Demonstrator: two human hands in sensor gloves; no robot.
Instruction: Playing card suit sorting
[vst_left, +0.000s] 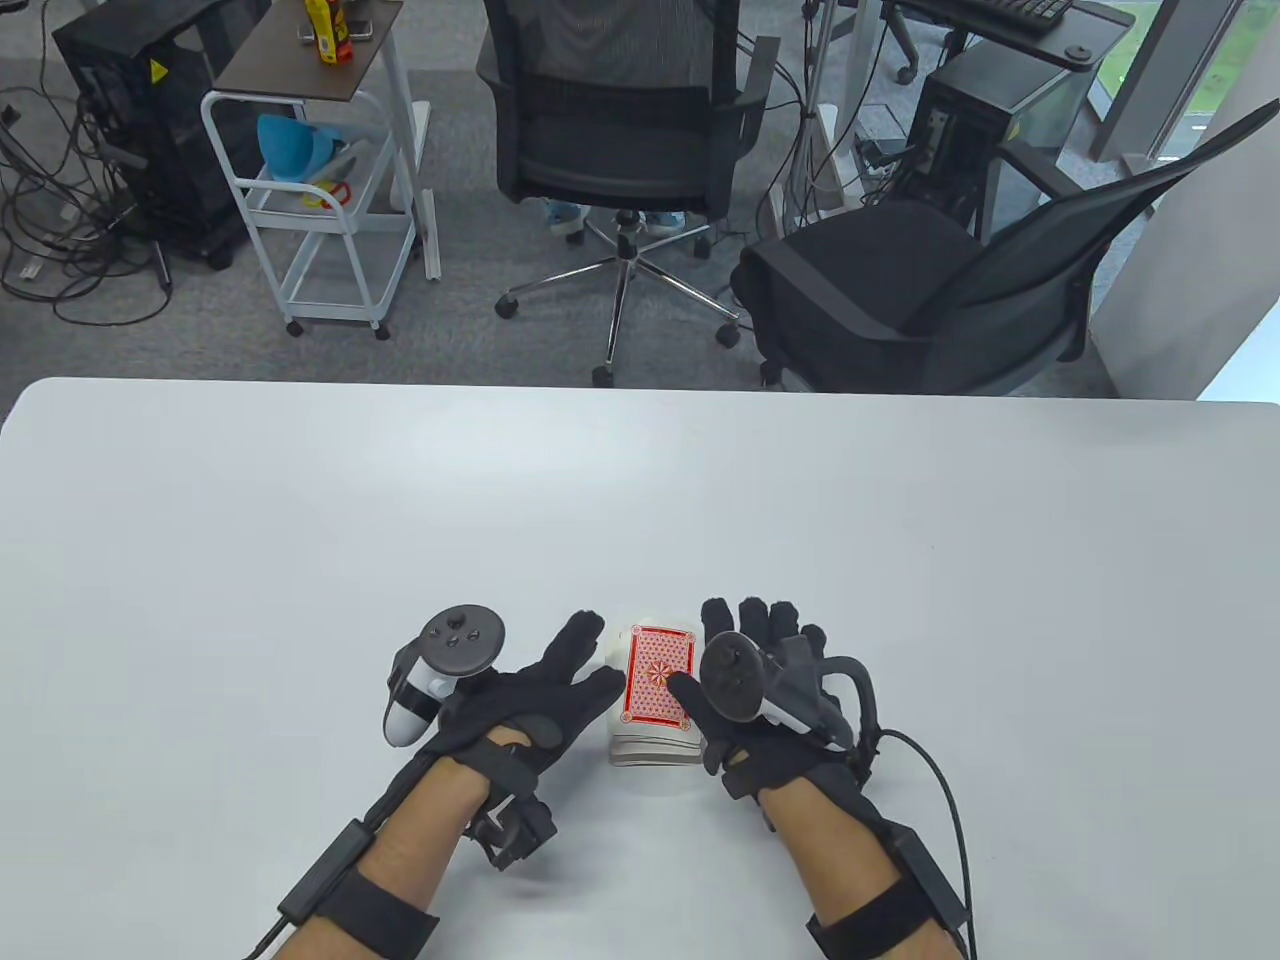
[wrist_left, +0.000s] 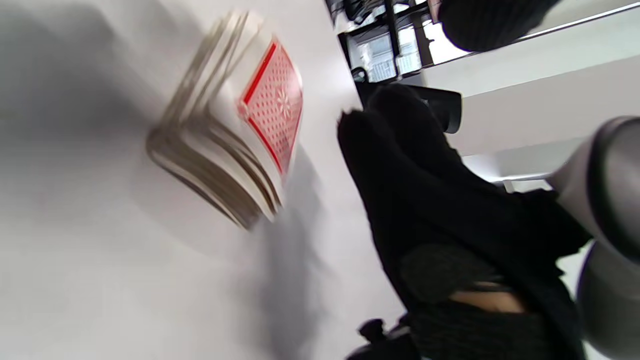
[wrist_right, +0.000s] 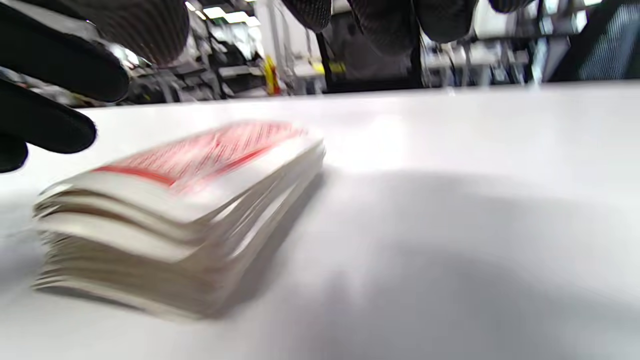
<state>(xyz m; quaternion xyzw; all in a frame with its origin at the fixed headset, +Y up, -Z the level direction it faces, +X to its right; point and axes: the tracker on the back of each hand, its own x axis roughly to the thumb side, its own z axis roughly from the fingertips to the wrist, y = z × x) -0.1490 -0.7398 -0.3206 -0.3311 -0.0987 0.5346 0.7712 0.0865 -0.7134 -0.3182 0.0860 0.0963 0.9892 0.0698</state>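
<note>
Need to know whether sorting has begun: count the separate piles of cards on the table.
1. A single face-down deck with a red back lies near the front edge of the table, between the left hand and right hand. No other piles show.

Black gloves (vst_left: 540, 700), grey-white trackers (vst_left: 440, 670)

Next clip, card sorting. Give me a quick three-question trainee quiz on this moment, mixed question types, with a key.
1. True or false: the deck lies face up on the table.
2. Where does the deck sit? A) between the left hand and the right hand; B) at the table's far edge; C) lifted off the table.
3. Fill in: the pattern on the top card's back is ____.

Key: 1 false, the patterned back faces up; 2 A; 3 red.
</note>
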